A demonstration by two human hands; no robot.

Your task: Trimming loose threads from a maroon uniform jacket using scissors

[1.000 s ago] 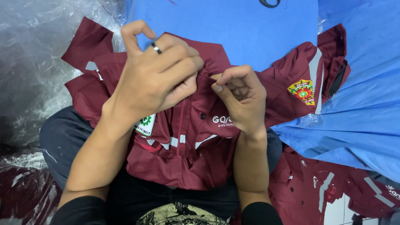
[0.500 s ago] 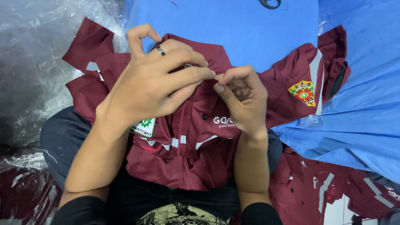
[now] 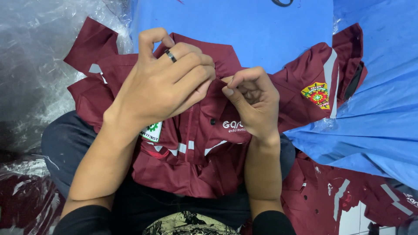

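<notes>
A maroon button-up shirt (image 3: 191,161) with white stripes and embroidered patches lies across my lap, collar away from me. My left hand (image 3: 163,82), with a dark ring on one finger, rests over the upper front of the shirt and pinches the fabric near the collar. My right hand (image 3: 252,98) has its fingers curled and pinches the shirt's front edge right beside the left hand's fingertips. One sleeve with a colourful round badge (image 3: 316,93) spreads to the right. What sits between the fingertips is hidden.
A blue plastic sheet (image 3: 374,122) covers the area ahead and to the right. Clear crinkled plastic bags (image 3: 35,65) pile up at the left. More maroon shirts (image 3: 344,196) lie at the lower right, some wrapped in plastic at the lower left.
Both hands stay at the collar area; the left hand's fingers have shifted slightly and closed in toward the right hand's fingertips. The shirt has barely moved.
</notes>
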